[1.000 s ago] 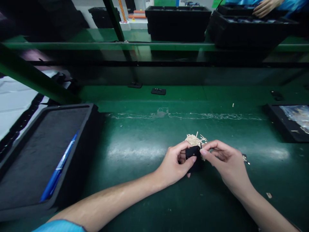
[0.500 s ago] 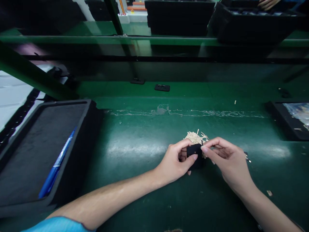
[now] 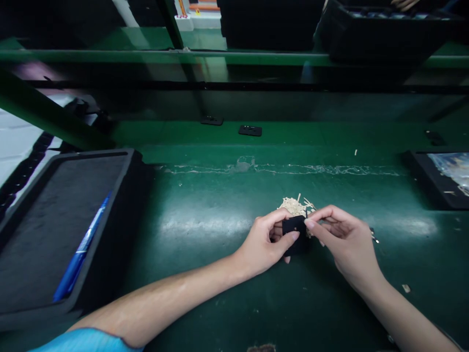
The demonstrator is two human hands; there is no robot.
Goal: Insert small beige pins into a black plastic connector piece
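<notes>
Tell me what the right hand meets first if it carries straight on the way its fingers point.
The small black part, held in the left hand's grip; the right hand's fingertips seem to be touching it.

The green coated worktop [image 3: 220,274] is gleaming glossily under the lights and showing a rough, whitish scuffed line. The small black block [image 3: 294,230] is looking matt and smooth, its material unclear. The pile of pale wood-like slivers [image 3: 293,205] is looking dry and fibrous. The black foam tray [image 3: 51,215] is appearing soft, matt and finely grained; the blue plastic pen [image 3: 80,254] in it is shining. Clear crinkled plastic film [image 3: 452,168] is glinting at the right.
</notes>
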